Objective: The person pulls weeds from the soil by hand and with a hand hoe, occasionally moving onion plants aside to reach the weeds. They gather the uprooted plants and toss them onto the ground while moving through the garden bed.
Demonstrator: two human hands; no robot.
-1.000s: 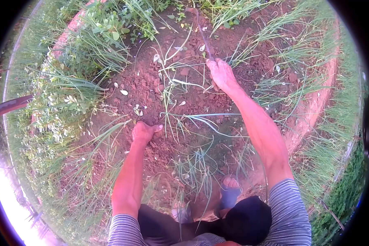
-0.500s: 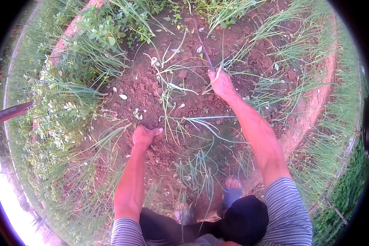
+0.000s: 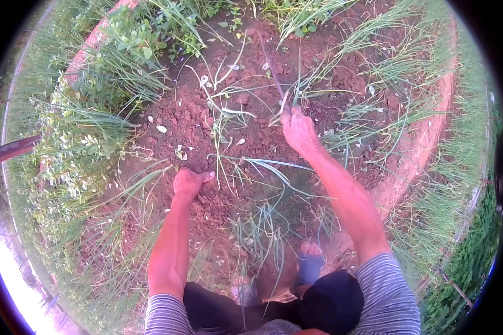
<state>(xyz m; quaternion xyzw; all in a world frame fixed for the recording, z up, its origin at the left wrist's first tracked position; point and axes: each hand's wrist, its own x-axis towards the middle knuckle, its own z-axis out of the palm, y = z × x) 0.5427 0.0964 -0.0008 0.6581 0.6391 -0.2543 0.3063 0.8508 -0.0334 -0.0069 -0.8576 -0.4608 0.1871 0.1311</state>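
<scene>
My right hand (image 3: 299,131) is closed around the near end of a thin-shafted hand hoe (image 3: 271,64). Its shaft points away from me, and the far end meets the reddish soil, where its shape is blurred. A pale, curled stalk (image 3: 279,111) lies against that hand. My left hand (image 3: 188,182) rests low on the soil, fingers curled under and thumb out to the right; whatever they hold, if anything, is hidden. Between the hands lie loose onion-like green plants (image 3: 274,167). More long leaves (image 3: 142,184) spread just left of my left hand.
Leafy weeds (image 3: 134,42) and green clumps grow at the upper left. Rows of onion-like plants (image 3: 369,117) stand to the right, beside a raised soil ridge (image 3: 425,151). My feet (image 3: 310,259) are at the bottom, near more thin-leaved plants (image 3: 268,226).
My right hand has drawn slightly back toward me with the hand hoe. My left hand stays at the same spot on the soil. The whole view has shifted a little.
</scene>
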